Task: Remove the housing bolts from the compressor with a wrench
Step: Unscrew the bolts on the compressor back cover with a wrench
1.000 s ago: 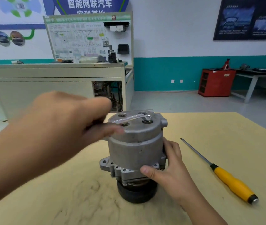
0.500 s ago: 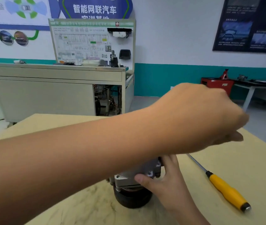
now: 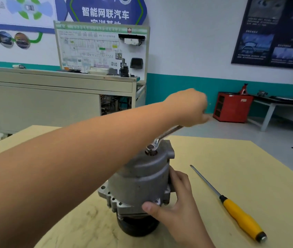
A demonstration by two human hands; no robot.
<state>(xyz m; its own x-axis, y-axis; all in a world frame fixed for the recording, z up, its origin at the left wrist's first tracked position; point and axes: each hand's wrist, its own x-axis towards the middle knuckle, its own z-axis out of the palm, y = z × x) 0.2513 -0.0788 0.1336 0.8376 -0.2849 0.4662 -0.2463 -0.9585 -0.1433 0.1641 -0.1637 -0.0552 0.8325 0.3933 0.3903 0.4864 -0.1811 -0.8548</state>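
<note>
Two-handed work at the grey cast-metal compressor (image 3: pixel 142 176), which stands upright on its black round pulley (image 3: pixel 136 228) on the yellow-tan wooden table (image 3: pixel 231 158). Crosses above it with the left forearm and grips, with the left hand (image 3: pixel 188 106), the far end of the slim silver steel wrench (image 3: pixel 165 136), fingers curled round the handle. Seats the wrench's ring end over a housing bolt (image 3: pixel 150 147) on the compressor's top face, handle slanting up and away to the right. Braces the body with the right hand (image 3: pixel 176 210), thumb pressed on the lower flange, fingers wrapped round the right side. Holds the hands well apart, one high, one low. Off to the right, apart from the compressor, flat on the table: a yellow-handled screwdriver (image 3: pixel 238 213) with a thin steel shaft, tip pointing away.
</note>
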